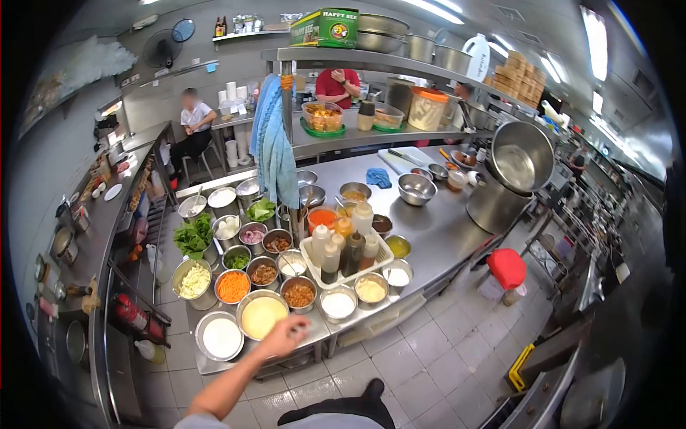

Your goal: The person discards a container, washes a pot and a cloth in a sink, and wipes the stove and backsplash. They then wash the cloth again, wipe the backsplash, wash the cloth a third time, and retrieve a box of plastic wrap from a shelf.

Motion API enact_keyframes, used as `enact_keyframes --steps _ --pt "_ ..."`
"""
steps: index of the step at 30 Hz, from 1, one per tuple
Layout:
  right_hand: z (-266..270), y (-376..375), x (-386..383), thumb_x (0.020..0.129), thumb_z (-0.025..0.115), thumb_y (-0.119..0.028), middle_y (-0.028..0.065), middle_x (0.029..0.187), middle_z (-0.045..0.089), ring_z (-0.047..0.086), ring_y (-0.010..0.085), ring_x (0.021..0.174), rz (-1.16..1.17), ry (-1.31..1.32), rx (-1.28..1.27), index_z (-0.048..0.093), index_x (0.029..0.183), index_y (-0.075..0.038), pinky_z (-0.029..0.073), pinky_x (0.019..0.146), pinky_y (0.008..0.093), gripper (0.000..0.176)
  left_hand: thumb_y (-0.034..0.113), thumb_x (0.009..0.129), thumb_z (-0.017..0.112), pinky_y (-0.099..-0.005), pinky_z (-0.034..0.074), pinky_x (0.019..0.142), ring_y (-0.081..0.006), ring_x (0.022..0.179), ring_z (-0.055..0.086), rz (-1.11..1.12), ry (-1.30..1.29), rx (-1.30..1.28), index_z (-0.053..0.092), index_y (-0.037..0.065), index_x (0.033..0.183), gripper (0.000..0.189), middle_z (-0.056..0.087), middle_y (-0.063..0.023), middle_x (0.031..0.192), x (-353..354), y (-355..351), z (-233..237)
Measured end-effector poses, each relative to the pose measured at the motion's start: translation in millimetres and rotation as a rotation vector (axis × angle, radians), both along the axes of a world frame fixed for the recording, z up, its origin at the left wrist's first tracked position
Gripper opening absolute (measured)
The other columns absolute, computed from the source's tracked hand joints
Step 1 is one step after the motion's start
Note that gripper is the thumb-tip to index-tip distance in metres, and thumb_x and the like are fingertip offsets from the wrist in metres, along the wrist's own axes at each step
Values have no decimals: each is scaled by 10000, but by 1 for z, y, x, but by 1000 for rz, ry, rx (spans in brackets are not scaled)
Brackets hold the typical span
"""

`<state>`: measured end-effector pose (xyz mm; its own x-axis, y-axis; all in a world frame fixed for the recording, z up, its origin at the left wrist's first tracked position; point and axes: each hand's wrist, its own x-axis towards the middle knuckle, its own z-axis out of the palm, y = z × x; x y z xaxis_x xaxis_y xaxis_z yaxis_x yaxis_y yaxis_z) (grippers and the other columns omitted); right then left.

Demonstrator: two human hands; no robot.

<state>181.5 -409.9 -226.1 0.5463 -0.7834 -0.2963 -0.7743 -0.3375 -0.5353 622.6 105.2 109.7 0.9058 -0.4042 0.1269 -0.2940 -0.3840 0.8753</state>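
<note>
My left hand reaches in from the lower left, over the table's front edge. Its fingers are curled together, and whatever may be between them is too small to make out. Just behind it is a metal bowl of pale yellow liquid. A bowl of white powder or liquid sits to its left, and a pot of brown chopped food lies beyond the fingers. Farther right is a bowl of white powder. Shredded carrot fills another pot. My right hand is out of view.
Squeeze bottles stand in a white basket. Leafy greens and several small pots crowd the left. A blue towel hangs from the shelf post. Large pots stand at right. A person sits at the back; another wears red.
</note>
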Motion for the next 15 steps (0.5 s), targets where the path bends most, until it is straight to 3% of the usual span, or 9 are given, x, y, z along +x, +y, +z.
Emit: enact_keyframes --steps 2,4,5,7,9,11,12,14,15 --pt "-51 -79 39 787 661 -219 299 1318 448 458 313 1229 -127 -303 -247 339 1355 58 339 1045 389 709 117 845 621 -304 503 765 -174 923 595 56 -162 -106 608 17 1095 269 614 -107 1020 53 4 25" --pt "-11 -118 138 765 526 -1 221 1032 594 603 272 972 -212 -687 -455 512 1128 77 491 826 359 371 112 835 633 -285 500 768 -179 929 593 243 -296 -110 608 11 1082 268 608 -114 1043 107 8 49" --pt "133 -76 199 771 537 20 223 1244 468 487 297 1143 -185 -345 -350 353 1276 58 403 968 369 539 110 822 647 -283 501 770 -186 944 594 330 -341 -112 590 9 1107 308 599 -121 1074 134 10 64" --pt "179 -93 286 783 558 19 193 1227 495 535 277 1061 -130 -735 -282 409 1250 37 432 929 352 490 109 795 677 -298 499 791 -211 980 590 490 -388 -192 544 5 1166 407 582 -137 1125 184 14 92" --pt "262 -73 379 795 579 16 170 1211 506 554 242 1025 -64 -853 -67 429 1242 19 447 906 341 472 111 772 703 -345 487 842 -248 1029 576 649 -392 -258 491 3 1228 515 556 -163 1175 231 20 110" --pt "308 -53 465 813 599 -3 150 1201 514 566 218 990 180 -967 -98 449 1233 4 462 880 335 446 143 747 730 -399 438 938 -301 1113 533 826 -443 -157 441 5 1285 626 503 -200 1248 278 36 111" --pt "334 -32 507 840 601 -28 136 1196 517 567 213 990 308 -1085 -6 457 1233 -4 463 883 318 419 192 732 746 -388 412 968 -315 1160 495 951 -389 -59 505 -10 1230 588 479 -213 1264 268 22 140" --pt "386 23 571 871 598 -64 119 1235 495 569 190 1006 504 -1079 247 453 1247 -24 483 861 322 405 206 733 723 -371 394 976 -319 1172 471 947 -507 27 607 -33 1086 442 490 -212 1236 313 54 112" --pt "414 57 594 876 592 -59 106 1249 489 572 184 1008 639 -1076 262 447 1248 -22 498 837 320 401 206 733 723 -371 394 976 -319 1172 471 947 -508 36 607 -33 1086 442 490 -212 1236 308 46 122"
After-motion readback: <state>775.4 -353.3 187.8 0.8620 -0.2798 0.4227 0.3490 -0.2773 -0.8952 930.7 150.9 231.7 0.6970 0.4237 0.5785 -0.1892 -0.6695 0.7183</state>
